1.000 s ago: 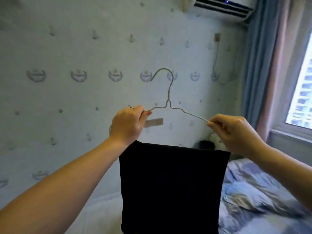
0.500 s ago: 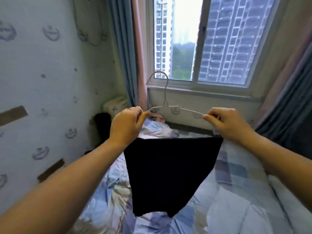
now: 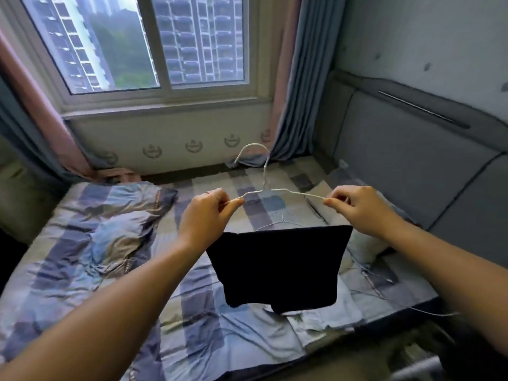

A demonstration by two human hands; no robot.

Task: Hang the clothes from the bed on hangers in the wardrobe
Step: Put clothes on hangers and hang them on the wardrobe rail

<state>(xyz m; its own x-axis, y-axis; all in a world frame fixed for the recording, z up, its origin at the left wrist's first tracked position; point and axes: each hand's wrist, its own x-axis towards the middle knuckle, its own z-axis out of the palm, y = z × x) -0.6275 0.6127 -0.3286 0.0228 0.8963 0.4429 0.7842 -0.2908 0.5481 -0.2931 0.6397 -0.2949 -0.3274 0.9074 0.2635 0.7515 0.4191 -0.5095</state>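
The left hand (image 3: 204,215) has its fingers curled, pinching the left shoulder of a thin wire hanger (image 3: 265,188) between thumb and forefinger. The right hand (image 3: 360,209) pinches the right shoulder the same way. Both grips sit at the ends of the wire, so the hook stands free between them, at the centre of the frame.

A dark garment (image 3: 277,265) hangs below the hands, apparently folded over the bottom bar, which the cloth hides. It hangs in the air above the bed (image 3: 82,243) and touches nothing else. The wardrobe is not in view.

The main risk is the cloth sliding off. It seems only draped, with nothing pinning it, so any tilt of the hanger could let it run to one end and drop. That tilt is likely when one hand lets go to take the hook, since neither hand holds it now. Turning quickly towards the wardrobe could also swing the garment loose.

The wire looks thin, so pulling the shoulders apart could bend it.

More loose wire hangers (image 3: 368,276) lie on the bed at the centre right of the frame, just beside the garment's edge. If the hands drop, the hem could catch on them.
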